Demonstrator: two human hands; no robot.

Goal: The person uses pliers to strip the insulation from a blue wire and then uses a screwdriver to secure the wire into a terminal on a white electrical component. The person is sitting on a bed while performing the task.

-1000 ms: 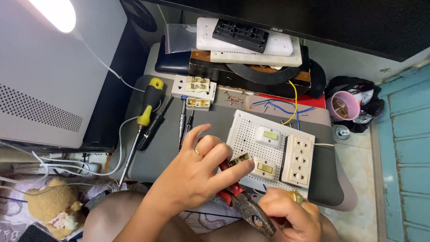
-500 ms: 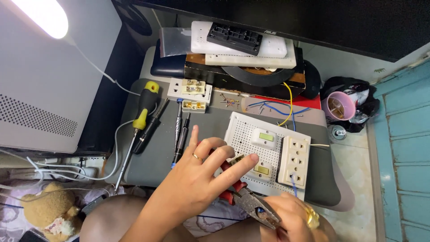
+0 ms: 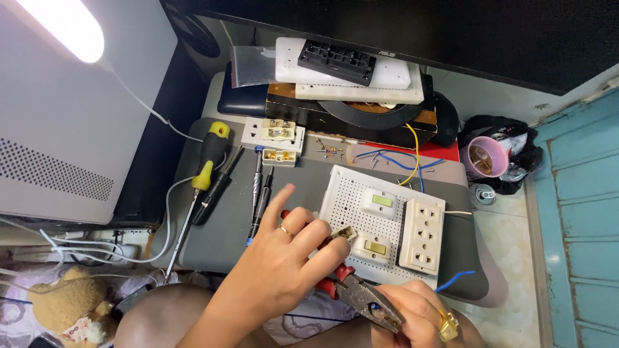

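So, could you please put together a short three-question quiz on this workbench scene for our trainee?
1. True or false: the right hand holds the pliers.
2. Which lies left of the perforated white board: (a) the yellow-handled screwdriver, (b) the pink cup?
3. Fill in: the left hand pinches a small ____ switch part at its fingertips.

Key: 1 true; 2 a; 3 cream.

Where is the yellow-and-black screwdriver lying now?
In the head view, the yellow-and-black screwdriver lies at the grey mat's left edge, left of two thin dark drivers.
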